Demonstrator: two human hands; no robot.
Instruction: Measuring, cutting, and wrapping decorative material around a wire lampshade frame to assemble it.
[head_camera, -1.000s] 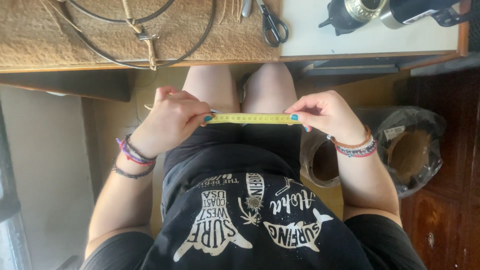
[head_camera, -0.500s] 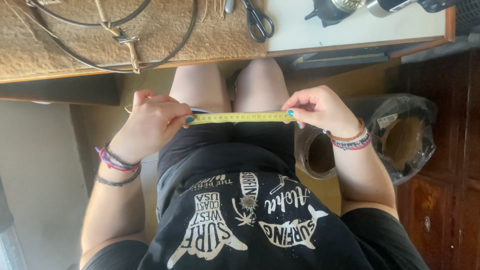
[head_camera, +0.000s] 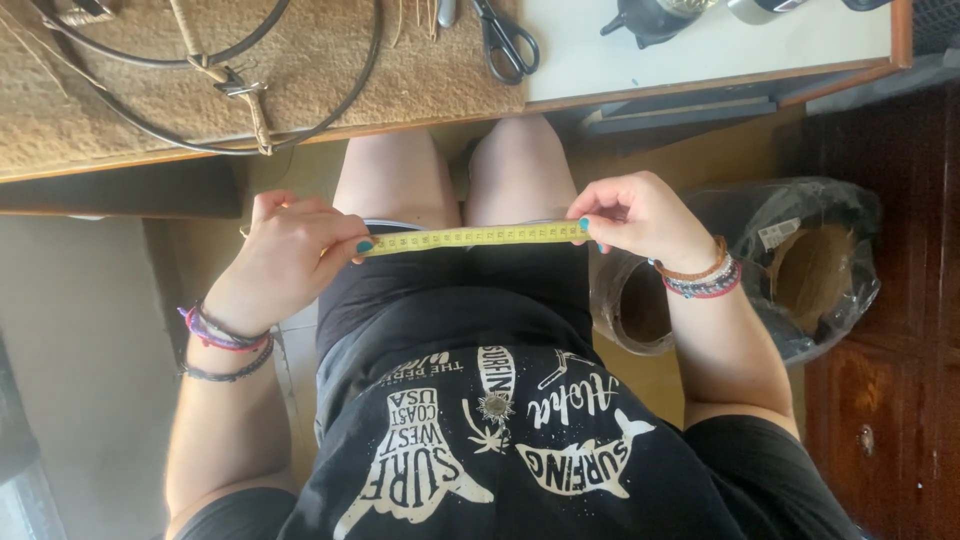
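You have the yellow tape measure (head_camera: 470, 237) stretched taut across your lap, your left hand (head_camera: 290, 255) pinching one end and your right hand (head_camera: 640, 215) the other; the measuring looks underway, so hold it level to read it; scissors (head_camera: 505, 40) lie on the table (head_camera: 700, 50) beyond

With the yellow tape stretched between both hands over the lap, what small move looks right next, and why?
Probably pinch the wanted mark on the yellow measuring tape with the left hand, while the right hand holds its end. The tape is taut and level between both hands, above the thighs, touching nothing measurable.
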